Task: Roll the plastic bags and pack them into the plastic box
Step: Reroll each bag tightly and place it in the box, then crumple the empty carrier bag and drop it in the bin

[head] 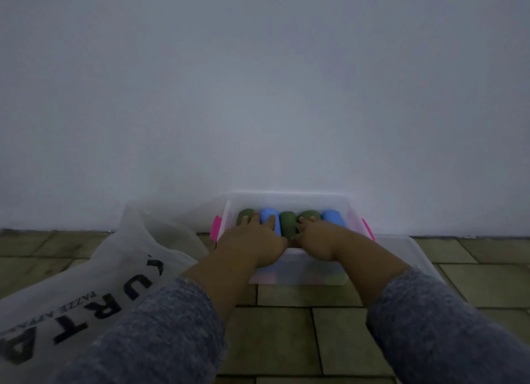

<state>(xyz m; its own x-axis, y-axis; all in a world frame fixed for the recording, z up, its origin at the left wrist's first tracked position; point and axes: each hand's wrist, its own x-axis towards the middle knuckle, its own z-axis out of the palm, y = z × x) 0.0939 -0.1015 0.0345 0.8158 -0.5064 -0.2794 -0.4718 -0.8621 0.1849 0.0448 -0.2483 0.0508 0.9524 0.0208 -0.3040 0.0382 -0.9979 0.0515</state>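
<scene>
Floor [286, 335] of tan tiles, dim light, pale wall [258, 82] behind. Plastic box [289, 201], clear with pink latches [215, 228] at both ends, is set on the floor against the wall.

Five rolled bags are seen packed side by side in one row inside the box, lengthwise toward the wall, each touching its neighbour. From the left: green roll [245, 213], blue roll [269, 213], dark green roll [288, 222], another green roll [310, 213], second blue roll [332, 216]. Faint pink and green colours are seen through the near wall of the box; what they belong to cannot be told.

Left hand [255, 241] is laid palm down over the left end of the row, fingers spread flat across the first green roll and the blue roll beside it. Right hand [318, 240] is laid likewise over the middle-right, fingertips on the fourth roll. In both hands the grip is open and flat: nothing is closed around, the rolls are only pressed from above. The two hands are nearly touching over the dark green roll. Grey sleeves [160, 332] are pushed up both forearms.

A large translucent white bag [94, 274] with dark printed lettering is lying unrolled on the floor just left of the box. A clear lid [413, 254] is seen beside the box on the right, partly covered by the right arm.
</scene>
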